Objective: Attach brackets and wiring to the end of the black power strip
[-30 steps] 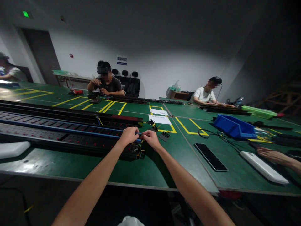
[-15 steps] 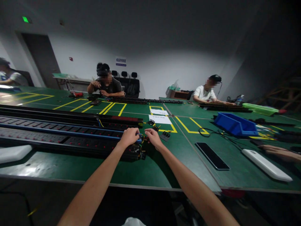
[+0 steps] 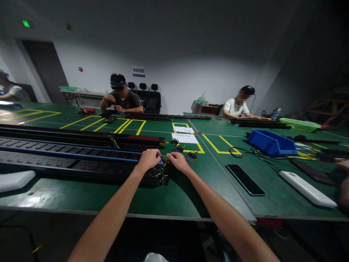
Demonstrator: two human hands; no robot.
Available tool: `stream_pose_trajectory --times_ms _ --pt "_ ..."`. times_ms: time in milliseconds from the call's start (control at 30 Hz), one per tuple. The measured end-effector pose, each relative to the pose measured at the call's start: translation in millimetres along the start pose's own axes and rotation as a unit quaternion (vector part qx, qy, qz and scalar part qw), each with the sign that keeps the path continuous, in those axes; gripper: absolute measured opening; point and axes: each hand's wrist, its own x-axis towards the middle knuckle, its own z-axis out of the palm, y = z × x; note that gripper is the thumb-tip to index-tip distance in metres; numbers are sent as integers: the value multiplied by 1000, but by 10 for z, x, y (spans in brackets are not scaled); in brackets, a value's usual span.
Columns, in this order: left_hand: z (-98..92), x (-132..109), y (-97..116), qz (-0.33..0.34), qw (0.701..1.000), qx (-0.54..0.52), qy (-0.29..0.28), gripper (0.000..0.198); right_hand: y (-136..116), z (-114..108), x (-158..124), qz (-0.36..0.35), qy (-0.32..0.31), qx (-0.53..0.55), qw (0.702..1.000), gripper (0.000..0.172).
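My left hand (image 3: 149,160) rests over the right end of a long blue-edged power strip (image 3: 114,155), its fingers curled in a pinch at thin wires (image 3: 164,159) that stick out there. Close on the right, my right hand (image 3: 177,161) pinches at the same wires from the other side; the exact spot it grips is too small to make out. Nearer me lies another black strip (image 3: 100,168) with red-marked sockets, loose wires and a small black part at its end. Just beyond my right hand are several small black end pieces (image 3: 191,156) with yellow wires.
A dark rail (image 3: 136,140) lies behind the strips. To the right are a phone (image 3: 245,179), a white power bank-like block (image 3: 307,189), a blue bin (image 3: 272,142) and a black cable (image 3: 261,154). White paper sheets (image 3: 184,138) lie ahead. Several people sit around the green table.
My hands stay at the strip's end, with my right fingertips shifted slightly. At the far right, another person's hand has drawn back from a dark flat object. The view has shifted a little.
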Motion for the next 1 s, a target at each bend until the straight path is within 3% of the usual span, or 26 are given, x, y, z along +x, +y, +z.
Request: stream_pose_trajectory --times_ms 300,1000 --pt "-1 4 -3 3 1000 8 -13 22 -100 43 -80 -73 30 -39 996 27" --pt "-34 -17 44 -12 1000 10 -9 22 -142 25 -106 -68 23 -77 994 24"
